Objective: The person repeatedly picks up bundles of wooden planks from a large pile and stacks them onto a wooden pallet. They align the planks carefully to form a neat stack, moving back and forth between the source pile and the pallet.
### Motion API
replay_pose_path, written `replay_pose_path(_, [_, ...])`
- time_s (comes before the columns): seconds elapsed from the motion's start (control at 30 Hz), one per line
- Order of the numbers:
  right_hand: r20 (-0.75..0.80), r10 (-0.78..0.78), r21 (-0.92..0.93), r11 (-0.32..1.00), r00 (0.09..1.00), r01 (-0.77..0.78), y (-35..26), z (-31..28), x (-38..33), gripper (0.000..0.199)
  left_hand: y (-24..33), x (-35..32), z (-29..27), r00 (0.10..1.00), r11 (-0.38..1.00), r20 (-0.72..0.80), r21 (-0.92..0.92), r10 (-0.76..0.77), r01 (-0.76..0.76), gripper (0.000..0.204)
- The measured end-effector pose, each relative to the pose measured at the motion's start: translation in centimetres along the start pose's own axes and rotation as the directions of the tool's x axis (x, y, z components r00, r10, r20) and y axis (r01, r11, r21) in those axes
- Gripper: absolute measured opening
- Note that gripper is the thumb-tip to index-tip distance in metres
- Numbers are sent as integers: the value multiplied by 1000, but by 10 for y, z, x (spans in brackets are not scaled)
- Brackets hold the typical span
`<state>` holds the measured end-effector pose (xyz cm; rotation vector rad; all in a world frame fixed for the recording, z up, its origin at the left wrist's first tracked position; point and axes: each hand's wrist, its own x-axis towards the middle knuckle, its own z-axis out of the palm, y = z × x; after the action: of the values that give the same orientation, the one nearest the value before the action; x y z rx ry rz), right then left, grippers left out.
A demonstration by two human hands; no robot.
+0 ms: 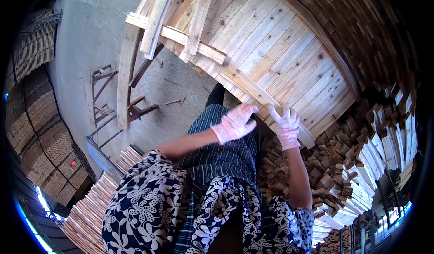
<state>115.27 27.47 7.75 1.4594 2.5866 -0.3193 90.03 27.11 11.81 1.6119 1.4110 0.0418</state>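
Note:
My left hand (235, 123), in a pale pink knit glove, hangs in front of my lap just short of the panel's near edge. Its thumb stands apart from the loosely bent fingers, slightly blurred, and nothing shows in it. My right hand (285, 125), gloved alike, has its fingers spread over the near end of a long wooden strip (246, 84); whether it presses on the strip I cannot tell. That strip lies along the near edge of a broad panel of side-by-side pine boards (289, 50). A shorter batten (181, 36) lies across the panel's left corner.
Two loose boards (197, 21) rest over the batten at upper left. Stacked wood pieces (325, 159) fill the right side, with more piles (45, 136) at far left. A wooden trestle (129, 73) stands on the concrete floor (97, 32). Bundled slats (97, 208) lie at lower left.

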Motion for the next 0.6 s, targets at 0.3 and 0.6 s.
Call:
replay_pose_path(0.3, [-117, -11, 94, 995, 993, 22, -12, 9, 17, 73, -105, 96, -159, 974, 549, 54, 818, 220, -169, 47])
replay_pose_path(0.6, [-71, -12, 91, 996, 997, 18, -25, 22, 11, 74, -94, 91, -183, 980, 716, 192, 677, 52, -170, 59])
